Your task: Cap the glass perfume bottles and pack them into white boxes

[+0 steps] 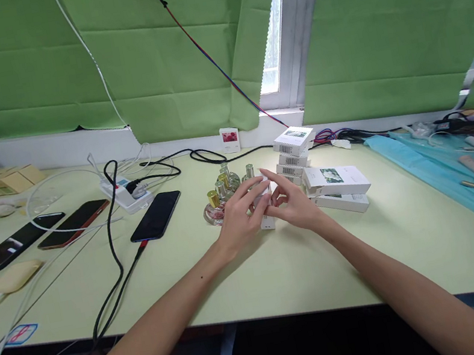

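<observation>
Both my hands meet at a small white box [267,223] that stands on the table, its lower end showing beneath the fingers. My left hand [240,213] grips it from the left, fingers bent over its upper part. From the other side, my right hand [291,203] closes its fingertips on the same box. What the fingertips do at the top is partly hidden. Just behind and left of my hands stand several small glass perfume bottles [214,212] with gold and silver caps. A stack of white boxes [290,148] rises beyond my right hand, beside more white boxes [336,179] lying flat.
Phones [156,216] and a white power strip [128,198] with cables lie to the left. A small white box with a red picture [230,139] leans at the back wall. Blue plastic sheeting [439,178] with a pen covers the right side. Green curtains [170,60] hang behind.
</observation>
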Action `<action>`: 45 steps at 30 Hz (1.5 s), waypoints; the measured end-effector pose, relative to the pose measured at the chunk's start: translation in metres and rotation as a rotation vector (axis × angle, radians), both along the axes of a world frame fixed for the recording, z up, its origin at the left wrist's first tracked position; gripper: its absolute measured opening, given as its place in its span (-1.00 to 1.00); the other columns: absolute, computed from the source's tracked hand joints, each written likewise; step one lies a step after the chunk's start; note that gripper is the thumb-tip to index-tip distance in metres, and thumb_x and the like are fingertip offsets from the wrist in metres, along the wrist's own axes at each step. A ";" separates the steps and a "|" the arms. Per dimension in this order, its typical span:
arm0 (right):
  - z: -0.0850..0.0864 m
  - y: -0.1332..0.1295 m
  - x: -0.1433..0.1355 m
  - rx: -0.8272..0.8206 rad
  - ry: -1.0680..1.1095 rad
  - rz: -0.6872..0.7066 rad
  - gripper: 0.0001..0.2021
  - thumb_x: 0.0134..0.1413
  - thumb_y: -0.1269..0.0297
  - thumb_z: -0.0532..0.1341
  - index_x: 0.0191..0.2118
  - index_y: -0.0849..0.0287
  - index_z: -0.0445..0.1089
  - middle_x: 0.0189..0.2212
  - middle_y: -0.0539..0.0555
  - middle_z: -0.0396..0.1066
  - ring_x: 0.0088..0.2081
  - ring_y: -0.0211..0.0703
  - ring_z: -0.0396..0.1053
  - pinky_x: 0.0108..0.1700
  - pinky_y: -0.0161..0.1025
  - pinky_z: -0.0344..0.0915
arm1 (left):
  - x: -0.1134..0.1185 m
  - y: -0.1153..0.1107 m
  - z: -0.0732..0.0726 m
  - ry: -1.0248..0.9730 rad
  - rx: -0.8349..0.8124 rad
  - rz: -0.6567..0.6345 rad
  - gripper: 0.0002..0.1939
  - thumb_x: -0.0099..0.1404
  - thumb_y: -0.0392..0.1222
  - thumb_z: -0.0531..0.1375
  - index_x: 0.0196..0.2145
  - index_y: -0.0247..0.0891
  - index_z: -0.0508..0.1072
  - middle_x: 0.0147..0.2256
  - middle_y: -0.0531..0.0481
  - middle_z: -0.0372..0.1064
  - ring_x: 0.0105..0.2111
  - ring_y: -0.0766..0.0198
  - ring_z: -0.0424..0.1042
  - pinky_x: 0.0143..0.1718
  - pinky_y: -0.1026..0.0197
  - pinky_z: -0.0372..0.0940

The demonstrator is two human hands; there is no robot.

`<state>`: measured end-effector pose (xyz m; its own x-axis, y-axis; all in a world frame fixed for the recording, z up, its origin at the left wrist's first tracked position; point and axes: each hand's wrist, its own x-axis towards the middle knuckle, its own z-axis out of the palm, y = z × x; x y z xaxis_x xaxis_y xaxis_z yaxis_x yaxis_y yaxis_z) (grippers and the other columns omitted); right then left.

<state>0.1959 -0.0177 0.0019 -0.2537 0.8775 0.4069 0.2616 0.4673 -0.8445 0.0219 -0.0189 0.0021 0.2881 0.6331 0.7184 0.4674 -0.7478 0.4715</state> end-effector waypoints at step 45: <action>0.003 -0.001 -0.001 0.054 -0.051 -0.117 -0.26 -0.02 0.17 0.36 0.32 0.17 0.28 -0.04 0.15 0.50 -0.34 -0.21 0.36 -0.27 -0.18 0.45 | 0.002 -0.004 -0.002 0.020 -0.003 -0.093 -0.64 0.48 -0.08 0.13 0.16 -0.17 0.46 0.22 -0.14 0.36 0.19 0.12 0.40 0.14 0.08 0.41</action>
